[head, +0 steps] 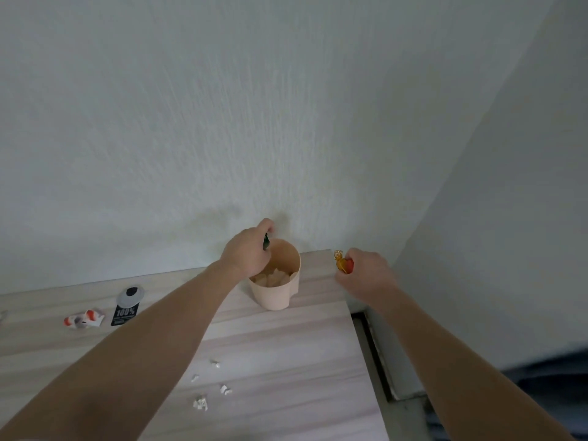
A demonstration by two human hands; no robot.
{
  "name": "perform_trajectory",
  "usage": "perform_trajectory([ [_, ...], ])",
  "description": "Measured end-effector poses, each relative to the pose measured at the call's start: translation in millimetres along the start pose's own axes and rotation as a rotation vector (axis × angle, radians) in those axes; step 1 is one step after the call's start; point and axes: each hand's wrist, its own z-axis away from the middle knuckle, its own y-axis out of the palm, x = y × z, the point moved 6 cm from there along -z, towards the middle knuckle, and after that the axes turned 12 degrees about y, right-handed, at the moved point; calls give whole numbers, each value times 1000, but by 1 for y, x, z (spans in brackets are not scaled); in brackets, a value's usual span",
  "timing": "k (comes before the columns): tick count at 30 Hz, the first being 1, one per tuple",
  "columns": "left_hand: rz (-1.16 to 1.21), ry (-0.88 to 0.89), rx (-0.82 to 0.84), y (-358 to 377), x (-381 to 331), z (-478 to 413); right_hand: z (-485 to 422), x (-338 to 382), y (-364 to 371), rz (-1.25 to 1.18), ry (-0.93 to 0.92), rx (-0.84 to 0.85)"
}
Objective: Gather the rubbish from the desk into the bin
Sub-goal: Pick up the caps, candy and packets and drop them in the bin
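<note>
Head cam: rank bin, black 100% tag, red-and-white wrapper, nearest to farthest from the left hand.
1. Beige bin: directly under the left hand, which is at its rim, near the desk's back edge.
2. Black 100% tag: flat on the desk, off to the left.
3. Red-and-white wrapper: farther left still, just beyond the tag.

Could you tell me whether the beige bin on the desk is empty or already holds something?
Not empty: pale crumpled scraps show inside the upright bin, well below its rim.

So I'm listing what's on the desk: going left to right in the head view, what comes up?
Crumpled red-and-white wrapper → black-and-silver "100%" packet → small white paper scraps → beige plastic bin → orange wrapper held in the right hand.
</note>
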Motion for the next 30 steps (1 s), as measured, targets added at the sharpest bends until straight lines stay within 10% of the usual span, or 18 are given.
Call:
perform_trajectory([
  [30, 162, -46, 42, 22, 23, -24, -22, -15, 17, -25, 28, 67],
])
